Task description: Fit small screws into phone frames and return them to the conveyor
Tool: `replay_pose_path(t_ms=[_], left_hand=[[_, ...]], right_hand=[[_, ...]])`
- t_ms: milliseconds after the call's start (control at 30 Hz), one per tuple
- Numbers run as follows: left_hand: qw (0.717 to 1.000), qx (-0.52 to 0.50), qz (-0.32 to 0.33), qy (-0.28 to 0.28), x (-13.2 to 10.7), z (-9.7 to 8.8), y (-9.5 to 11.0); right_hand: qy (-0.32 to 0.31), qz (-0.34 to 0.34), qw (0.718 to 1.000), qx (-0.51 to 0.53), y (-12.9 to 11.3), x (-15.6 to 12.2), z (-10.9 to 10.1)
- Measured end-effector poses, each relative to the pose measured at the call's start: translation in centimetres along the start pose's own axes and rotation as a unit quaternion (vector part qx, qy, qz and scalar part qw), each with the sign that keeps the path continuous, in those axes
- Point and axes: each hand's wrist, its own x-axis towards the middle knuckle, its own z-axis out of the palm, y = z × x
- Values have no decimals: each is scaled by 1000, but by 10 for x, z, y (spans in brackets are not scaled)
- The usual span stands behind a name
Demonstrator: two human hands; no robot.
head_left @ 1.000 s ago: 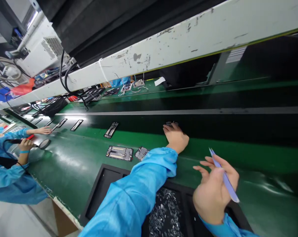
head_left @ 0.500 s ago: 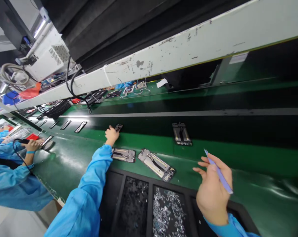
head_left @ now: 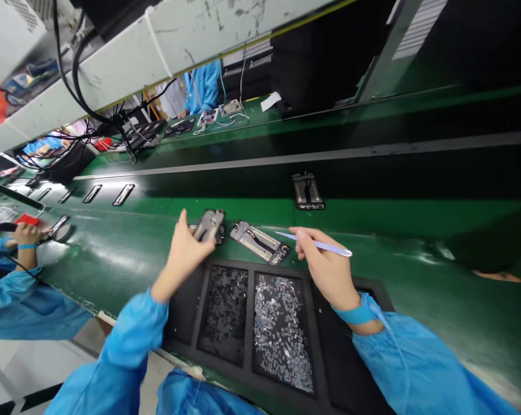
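My left hand (head_left: 183, 249) is closed around a phone frame (head_left: 208, 225), lifted just above the green belt (head_left: 113, 259). A second phone frame (head_left: 259, 241) lies flat on the belt between my hands. My right hand (head_left: 325, 265) pinches light blue tweezers (head_left: 316, 244), their tip pointing left over that lying frame. A third phone frame (head_left: 308, 191) rests farther out on the dark strip of the belt. Below my hands sits a black tray (head_left: 243, 265) whose compartments hold several small metal parts.
A co-worker's hand (head_left: 25, 233) in a blue sleeve works at the far left beside a round lens. Several dark phone parts (head_left: 123, 195) lie up the belt. A white beam with black cables (head_left: 91, 104) hangs overhead. Another person in blue stands across the line.
My left hand pulled back from its far reach up the belt, now holding a phone frame. My right hand swung the tweezers down and left over the lying frame. The view tilted downward.
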Motion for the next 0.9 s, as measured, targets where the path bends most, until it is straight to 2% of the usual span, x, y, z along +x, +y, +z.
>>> replay_pose_path(t_ms=[67, 133, 167, 233, 300, 333, 400, 467, 533, 633, 700, 800, 900], left_hand=[[999, -21, 9, -31, -84, 10, -4], [999, -19, 39, 1, -158, 29, -6], [998, -4, 54, 19, -187, 39, -6], [996, 32, 66, 50, -225, 54, -5], [994, 56, 79, 55, -236, 58, -8], [993, 61, 93, 45, -233, 55, -11], [989, 56, 137, 5, -211, 41, -18], [977, 37, 203, -59, -172, 25, -24], [940, 12, 304, -156, -124, 15, -23], [827, -18, 473, -303, -59, 20, -10], [763, -43, 540, -353, -31, 32, 0], [717, -83, 576, -384, -15, 52, 5], [710, -102, 573, -398, -13, 64, 1]], right_hand=[[-38, -1, 999, -15, 0, -1, 2], [-61, -7, 998, -35, 1, -2, 5], [-67, -12, 997, -46, 1, -2, 6], [-75, -28, 994, -72, -3, -5, 5], [-86, -44, 991, -96, -13, -12, 1], [-104, -61, 987, -110, -20, -16, -3], [-165, -131, 968, -136, -31, -28, -13], [-234, -257, 924, -157, -36, -40, -24], [-276, -328, 888, -164, -32, -50, -32], [-326, -341, 867, -159, -14, -57, -36], [-358, -345, 855, -150, -3, -56, -36], [-390, -336, 845, -148, 5, -52, -36], [-408, -317, 842, -156, 9, -51, -37]])
